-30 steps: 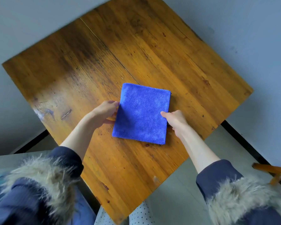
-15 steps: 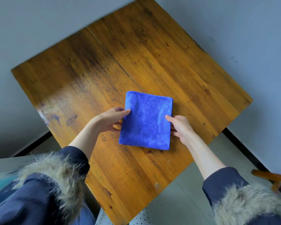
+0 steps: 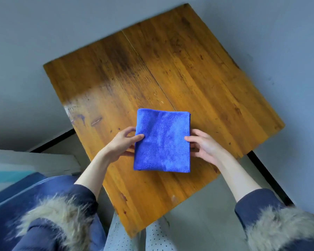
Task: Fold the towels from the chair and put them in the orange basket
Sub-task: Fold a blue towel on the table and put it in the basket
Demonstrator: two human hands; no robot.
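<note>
A blue towel [image 3: 162, 140], folded into a neat rectangle, is held over the wooden table [image 3: 197, 73] near its front. My left hand [image 3: 122, 144] pinches the towel's left edge, thumb on top and fingers underneath. On the right edge my right hand [image 3: 204, 146] grips the same way, thumb on the cloth and fingers below. The orange basket and the chair with the other towels are out of view.
The table stands against a grey wall, with a black baseboard at both sides. A white and teal object [image 3: 25, 165] lies at the lower left. The table's near corner [image 3: 132, 234] points toward my legs, with grey floor on its right.
Both hands have slid their fingers under the towel's side edges and taken hold of it. The towel has turned square to me and my view has shifted left.
</note>
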